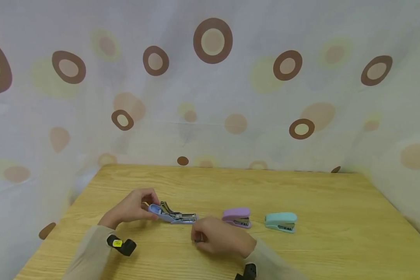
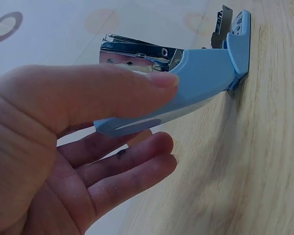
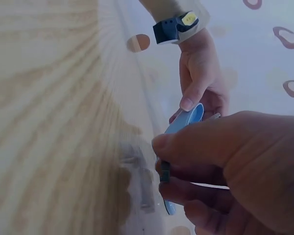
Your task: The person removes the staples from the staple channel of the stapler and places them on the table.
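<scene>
A light blue stapler (image 1: 166, 216) lies folded open on the table, its metal magazine exposed. My left hand (image 1: 132, 207) pinches the raised top cover (image 2: 201, 73) between thumb and index finger; the other fingers extend below it in the left wrist view. The base (image 2: 240, 46) rests against the tabletop. Just in front of the stapler's right end, my right hand (image 1: 218, 235) pinches a small dark metal strip (image 3: 165, 171), like a short row of staples, mostly hidden by thumb and fingertips.
On the right stand a purple stapler (image 1: 236, 214), just behind my right hand, and a mint green stapler (image 1: 280, 218) farther over. The wooden table (image 1: 322, 202) ends at a patterned cloth (image 1: 210, 97) behind and at both sides.
</scene>
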Demonstrator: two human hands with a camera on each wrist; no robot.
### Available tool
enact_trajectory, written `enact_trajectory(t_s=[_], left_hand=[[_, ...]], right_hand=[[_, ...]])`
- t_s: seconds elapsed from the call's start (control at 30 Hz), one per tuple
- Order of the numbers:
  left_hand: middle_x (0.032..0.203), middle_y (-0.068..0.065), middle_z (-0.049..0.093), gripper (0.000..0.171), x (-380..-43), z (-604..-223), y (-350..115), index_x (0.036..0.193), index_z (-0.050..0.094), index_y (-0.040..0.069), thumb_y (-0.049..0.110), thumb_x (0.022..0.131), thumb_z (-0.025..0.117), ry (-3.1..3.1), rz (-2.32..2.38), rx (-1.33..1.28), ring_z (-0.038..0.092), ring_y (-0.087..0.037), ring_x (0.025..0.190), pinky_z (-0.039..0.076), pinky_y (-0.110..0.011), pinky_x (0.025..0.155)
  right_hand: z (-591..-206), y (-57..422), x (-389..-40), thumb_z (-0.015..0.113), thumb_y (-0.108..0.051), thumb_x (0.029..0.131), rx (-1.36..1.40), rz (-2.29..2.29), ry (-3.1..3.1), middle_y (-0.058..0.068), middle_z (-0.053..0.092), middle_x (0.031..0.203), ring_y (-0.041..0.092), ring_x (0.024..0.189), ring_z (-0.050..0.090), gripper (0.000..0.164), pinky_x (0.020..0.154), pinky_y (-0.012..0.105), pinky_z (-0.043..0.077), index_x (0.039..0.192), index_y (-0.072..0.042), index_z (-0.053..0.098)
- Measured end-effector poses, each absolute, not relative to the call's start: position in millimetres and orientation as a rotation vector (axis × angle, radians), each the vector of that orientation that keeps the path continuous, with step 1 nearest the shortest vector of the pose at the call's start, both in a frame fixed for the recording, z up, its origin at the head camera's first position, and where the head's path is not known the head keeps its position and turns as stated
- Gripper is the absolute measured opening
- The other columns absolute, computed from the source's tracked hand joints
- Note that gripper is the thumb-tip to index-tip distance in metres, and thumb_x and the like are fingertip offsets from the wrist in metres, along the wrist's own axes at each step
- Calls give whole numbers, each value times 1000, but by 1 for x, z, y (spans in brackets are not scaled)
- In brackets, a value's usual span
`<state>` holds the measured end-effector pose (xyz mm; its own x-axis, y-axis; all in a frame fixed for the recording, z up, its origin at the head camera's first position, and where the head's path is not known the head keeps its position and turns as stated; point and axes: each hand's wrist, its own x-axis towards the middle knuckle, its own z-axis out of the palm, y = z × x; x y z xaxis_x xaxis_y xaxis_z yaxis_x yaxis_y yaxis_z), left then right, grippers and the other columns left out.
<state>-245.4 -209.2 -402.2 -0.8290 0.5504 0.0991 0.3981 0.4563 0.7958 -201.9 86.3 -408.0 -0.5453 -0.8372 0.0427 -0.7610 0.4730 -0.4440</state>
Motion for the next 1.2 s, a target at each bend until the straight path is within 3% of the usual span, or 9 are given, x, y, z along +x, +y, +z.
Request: enact_trajectory(t_s=[0.43,0.77,1.07,1.2], left_hand=[[97,-6,62,35,-244,-400,-210,99,59,7,17,75,82,2574,1254,860,59,-13,89,55,-29,74],[109,-14,61,40,-241,-396,-210,107,58,3,29,82,76,2727,1201,761,60,-30,100,53,-35,78],[109,-15,62,43,-239,-393,-200,110,57,3,29,82,77,2760,1203,842,59,-33,101,52,-39,81],[110,-14,62,50,-237,-393,-195,117,53,4,31,82,77,2778,1191,836,59,-32,100,51,-39,78]], right_hand=[[-405,111,-171,65,-10,88,-1526,-480,2535,-16,54,79,-7,71,45,12,66,6,39,81,-20,62],[-404,121,-165,62,-21,93,-1482,-511,2577,-16,55,86,-7,74,46,3,66,7,41,91,-21,64],[-391,138,-178,62,-11,92,-1307,-620,2679,-9,60,88,-3,76,50,6,67,12,45,95,-14,65],[-388,149,-186,65,-7,90,-1350,-673,2768,-7,60,85,-2,73,51,6,64,12,45,94,-11,65]])
